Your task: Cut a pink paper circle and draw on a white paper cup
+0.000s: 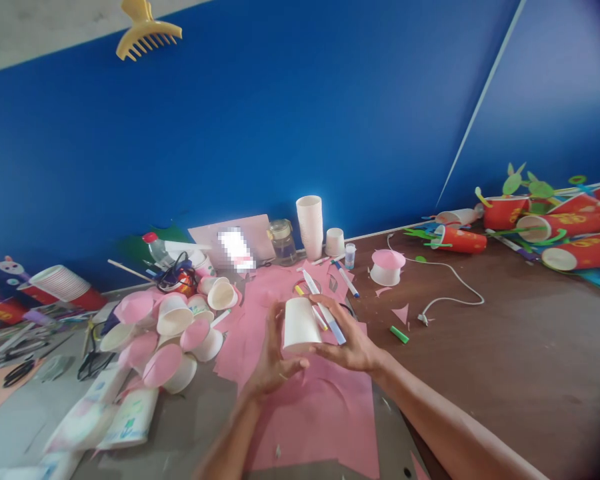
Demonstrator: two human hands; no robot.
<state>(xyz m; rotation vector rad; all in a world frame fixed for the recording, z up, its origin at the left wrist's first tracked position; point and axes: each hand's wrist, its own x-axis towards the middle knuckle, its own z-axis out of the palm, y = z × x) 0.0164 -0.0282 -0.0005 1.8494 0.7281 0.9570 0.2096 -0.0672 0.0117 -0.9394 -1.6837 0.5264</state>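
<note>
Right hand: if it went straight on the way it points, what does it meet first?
The white cup, which the right hand touches now; beyond that, likely the left hand, though depth is unclear in this view.

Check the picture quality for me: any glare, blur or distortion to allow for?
Head view: pale glow on the blue wall above the stacked cups; a bright patch is pixelated; white packets at lower left look soft; wide-angle stretch towards the edges, dark corners at right; held white cup readable.
</note>
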